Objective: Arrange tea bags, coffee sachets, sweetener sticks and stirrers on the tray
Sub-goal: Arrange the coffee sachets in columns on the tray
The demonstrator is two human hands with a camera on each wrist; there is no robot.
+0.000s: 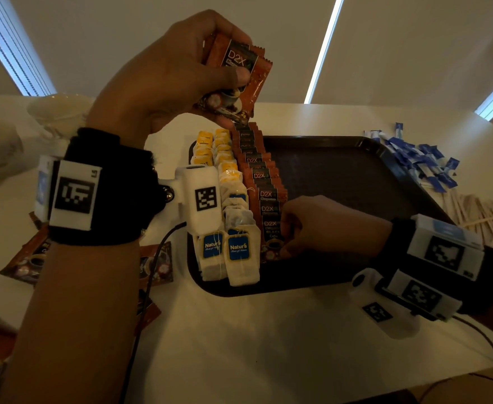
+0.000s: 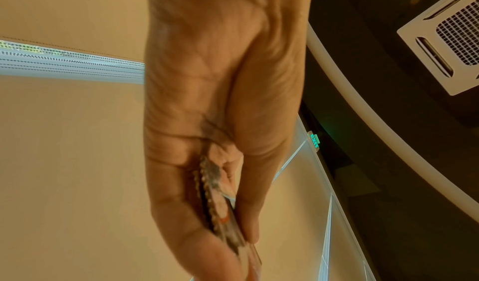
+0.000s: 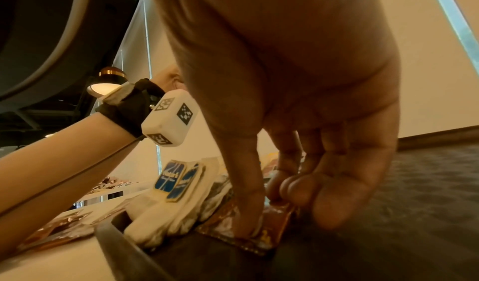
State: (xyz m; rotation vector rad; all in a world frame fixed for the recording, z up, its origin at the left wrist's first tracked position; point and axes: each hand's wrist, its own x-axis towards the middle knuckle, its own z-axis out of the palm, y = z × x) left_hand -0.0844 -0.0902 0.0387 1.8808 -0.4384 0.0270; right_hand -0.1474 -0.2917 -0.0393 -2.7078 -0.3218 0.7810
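Note:
A dark tray (image 1: pixel 341 170) lies on the white table. Along its left side run two rows of tea bags (image 1: pixel 227 199) and one row of brown coffee sachets (image 1: pixel 264 185). My left hand (image 1: pixel 233 62) is raised above the row's far end and grips a few coffee sachets (image 1: pixel 239 80), which show edge-on (image 2: pixel 220 199) in the left wrist view. My right hand (image 1: pixel 286 237) pinches the nearest sachet of the row (image 1: pixel 271 237); its thumb (image 3: pixel 249 222) presses on that sachet (image 3: pixel 274 238) beside the tea bags (image 3: pixel 178 199). Blue-white sweetener sticks (image 1: pixel 414 158) and wooden stirrers (image 1: pixel 478 217) lie on the table right of the tray.
Loose coffee sachets (image 1: pixel 26 263) lie on the table left of the tray, under my left forearm. Pale cups (image 1: pixel 58 112) stand at the far left. A cable (image 1: pixel 149 275) hangs from the left wrist camera. The tray rim (image 3: pixel 124 244) is raised.

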